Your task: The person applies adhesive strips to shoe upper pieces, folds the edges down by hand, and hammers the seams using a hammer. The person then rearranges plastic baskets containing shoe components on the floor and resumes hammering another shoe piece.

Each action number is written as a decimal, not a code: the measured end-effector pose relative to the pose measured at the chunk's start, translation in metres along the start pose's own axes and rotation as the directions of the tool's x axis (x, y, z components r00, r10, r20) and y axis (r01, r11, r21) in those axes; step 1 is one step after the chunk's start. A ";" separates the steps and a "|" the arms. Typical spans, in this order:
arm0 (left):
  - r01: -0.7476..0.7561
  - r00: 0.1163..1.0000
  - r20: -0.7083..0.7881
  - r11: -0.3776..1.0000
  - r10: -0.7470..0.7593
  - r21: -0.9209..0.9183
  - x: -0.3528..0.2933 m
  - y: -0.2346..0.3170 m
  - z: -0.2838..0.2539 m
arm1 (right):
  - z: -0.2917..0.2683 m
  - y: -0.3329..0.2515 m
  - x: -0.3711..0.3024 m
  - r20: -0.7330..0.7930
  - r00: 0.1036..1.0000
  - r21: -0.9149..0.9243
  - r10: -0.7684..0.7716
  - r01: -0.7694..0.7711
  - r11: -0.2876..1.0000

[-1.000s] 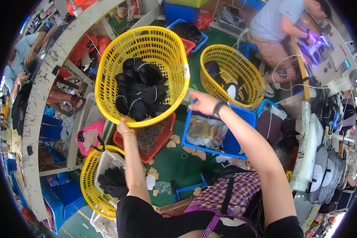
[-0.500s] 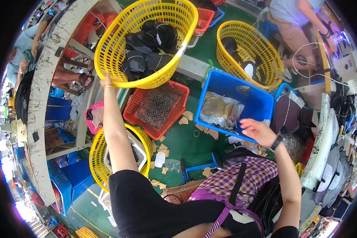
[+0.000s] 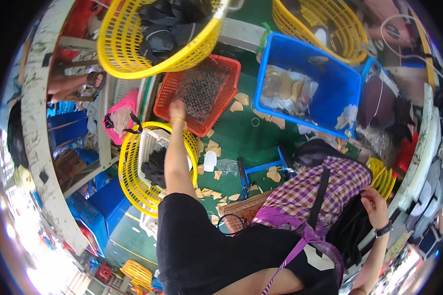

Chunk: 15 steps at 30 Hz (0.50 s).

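My left hand (image 3: 178, 112) is stretched out over the near-left side of a red plastic basket (image 3: 214, 129), its fingers blurred, so what they hold, if anything, does not show. Dark grime or bits cover the basket's mesh bottom. Beyond it, a large yellow basket (image 3: 114, 49) holds black fabric pieces (image 3: 163, 37), apart from the hand. My right hand (image 3: 375, 207) hovers beside my checked purple apron (image 3: 325, 184), fingers loosely bent and apart, with nothing visible in them. Black material (image 3: 349, 236) lies just left of it.
A blue bin (image 3: 330, 83) with plastic-wrapped tan pieces stands right of centre, a second yellow basket (image 3: 349, 34) behind it. Near my left arm another yellow basket (image 3: 128, 182) holds a white basket and dark pieces. Tan scraps litter the green floor (image 3: 231, 147). A table edge (image 3: 39, 123) runs along the left.
My left hand has let go of the large yellow basket's rim and drawn back over the red basket. My right hand has moved from the blue bin to beside my apron. The view has shifted.
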State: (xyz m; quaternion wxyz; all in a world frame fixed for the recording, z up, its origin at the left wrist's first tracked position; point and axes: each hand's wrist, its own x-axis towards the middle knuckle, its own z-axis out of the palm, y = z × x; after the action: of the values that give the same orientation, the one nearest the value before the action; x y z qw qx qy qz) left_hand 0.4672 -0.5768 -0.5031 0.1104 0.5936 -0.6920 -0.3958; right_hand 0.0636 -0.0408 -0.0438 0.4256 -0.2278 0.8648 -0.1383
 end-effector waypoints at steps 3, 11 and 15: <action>-0.267 0.758 0.614 0.754 -0.220 0.600 -0.064 -0.011 0.098 | 0.022 0.018 -0.042 -0.342 0.939 -0.220 -0.043 -0.036 0.975; -0.478 0.641 0.515 0.230 -0.569 0.848 -0.128 -0.081 0.157 | 0.090 0.126 -0.116 -0.441 0.881 -0.145 0.171 -0.257 0.955; -0.515 0.620 0.532 0.213 -0.577 0.830 -0.120 -0.030 0.133 | 0.085 0.098 -0.124 -0.461 0.836 -0.062 0.297 -0.364 0.929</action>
State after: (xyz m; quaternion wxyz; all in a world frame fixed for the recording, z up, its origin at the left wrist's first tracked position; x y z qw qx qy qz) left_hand 0.4391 -0.4117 -0.5731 -0.6115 0.2966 -0.7288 -0.0829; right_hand 0.1703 0.1027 -0.0535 0.2167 -0.0677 0.9728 -0.0469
